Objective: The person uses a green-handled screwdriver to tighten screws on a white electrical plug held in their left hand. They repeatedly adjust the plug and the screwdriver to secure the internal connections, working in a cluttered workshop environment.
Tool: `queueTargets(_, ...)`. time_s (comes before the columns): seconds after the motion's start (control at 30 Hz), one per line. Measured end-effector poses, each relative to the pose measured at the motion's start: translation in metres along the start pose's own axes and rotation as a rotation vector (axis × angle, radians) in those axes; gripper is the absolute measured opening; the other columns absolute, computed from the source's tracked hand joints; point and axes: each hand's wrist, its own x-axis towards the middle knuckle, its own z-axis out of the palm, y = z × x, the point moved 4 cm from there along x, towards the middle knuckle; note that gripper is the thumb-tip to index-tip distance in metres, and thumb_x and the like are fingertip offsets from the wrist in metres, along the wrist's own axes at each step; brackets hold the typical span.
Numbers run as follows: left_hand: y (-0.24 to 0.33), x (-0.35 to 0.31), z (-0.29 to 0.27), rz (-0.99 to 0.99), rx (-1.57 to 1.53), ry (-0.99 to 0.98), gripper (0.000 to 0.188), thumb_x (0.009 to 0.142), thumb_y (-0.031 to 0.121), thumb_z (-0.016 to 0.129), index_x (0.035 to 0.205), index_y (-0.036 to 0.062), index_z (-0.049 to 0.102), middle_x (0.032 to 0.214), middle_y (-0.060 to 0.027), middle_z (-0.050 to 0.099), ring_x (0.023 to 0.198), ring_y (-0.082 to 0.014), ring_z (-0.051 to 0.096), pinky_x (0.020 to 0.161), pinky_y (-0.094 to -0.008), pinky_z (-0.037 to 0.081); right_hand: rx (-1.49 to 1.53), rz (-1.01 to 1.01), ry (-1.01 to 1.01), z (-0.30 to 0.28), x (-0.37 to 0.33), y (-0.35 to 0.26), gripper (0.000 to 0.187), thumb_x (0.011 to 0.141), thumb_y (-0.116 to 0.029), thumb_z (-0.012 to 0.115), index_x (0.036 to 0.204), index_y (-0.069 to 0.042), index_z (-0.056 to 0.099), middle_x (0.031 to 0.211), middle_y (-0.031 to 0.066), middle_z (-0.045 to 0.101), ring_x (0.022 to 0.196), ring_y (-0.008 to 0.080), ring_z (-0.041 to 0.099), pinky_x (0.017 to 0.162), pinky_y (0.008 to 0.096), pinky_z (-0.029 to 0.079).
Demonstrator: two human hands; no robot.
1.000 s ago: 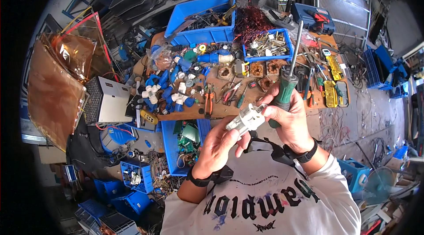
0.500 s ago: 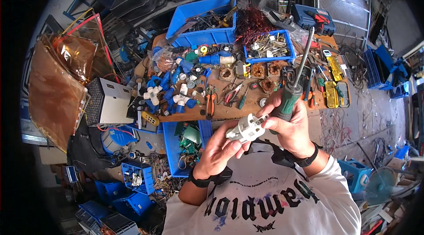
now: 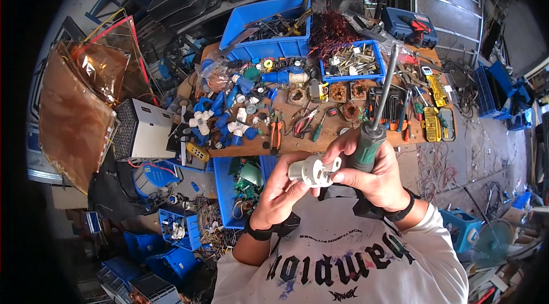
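Close to my chest, my left hand [image 3: 281, 192] grips a white cylindrical plastic part [image 3: 311, 171] with slots and tabs at its right end. My right hand [image 3: 374, 175] is wrapped round the green handle of a screwdriver [image 3: 370, 147], its long metal shaft tilted up and away. The thumb of my right hand touches the slotted end of the white part, pinching at something there too small to make out. The screwdriver's tip points toward the far side of the table, apart from the part.
Beyond my hands, a wooden table [image 3: 311, 145] carries pliers [image 3: 277, 130], blue and white plug pieces [image 3: 237, 127] and a blue tray of metal pins [image 3: 354, 63]. Below its near edge stands a blue crate of circuit boards [image 3: 226, 190]. A yellow bit case [image 3: 432, 126] lies at right.
The white part has turned in my fingers, from tilted to nearly level, its slotted end now facing right. The screwdriver has shifted slightly left and down with my right hand.
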Motion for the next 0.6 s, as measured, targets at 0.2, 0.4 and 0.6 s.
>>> queueTargets(0.2,0.0024,0.0025,0.0029,-0.010,-0.122,0.092,0.041,0.094,0.018,0.054,0.124,-0.0025,0.037,0.100,-0.0149,0.056,0.072,-0.0182,0.056,0.062,-0.0355,0.050,-0.137,0.006,0.058,-0.0047,-0.0019,-0.0004,0.037,0.074,0.002,0.075,0.097,-0.009,0.048,0.102,0.0132,0.060,0.097,0.0201,0.058,0.078,0.0312,0.048)
queueTargets(0.4,0.0013,0.0048,0.0048,-0.041,-0.209,0.085,0.041,0.092,0.015,0.056,0.124,-0.0021,0.036,0.099,-0.0140,0.055,0.071,-0.0185,0.055,0.061,-0.0369,0.050,-0.137,0.015,0.012,-0.0024,-0.0009,-0.0033,0.034,0.079,0.005,0.069,0.105,-0.004,0.049,0.107,0.0133,0.060,0.097,0.0177,0.059,0.080,0.0316,0.053)
queueTargets(0.6,-0.0003,0.0052,0.0008,-0.048,0.022,0.105,0.056,0.084,0.018,0.067,0.126,-0.0018,0.035,0.101,-0.0113,0.055,0.081,-0.0189,0.058,0.070,-0.0335,0.050,-0.180,-0.027,-0.024,-0.0032,0.0025,-0.0034,0.033,0.081,0.006,0.068,0.107,-0.003,0.049,0.106,0.0125,0.060,0.096,0.0159,0.059,0.078,0.0301,0.053)
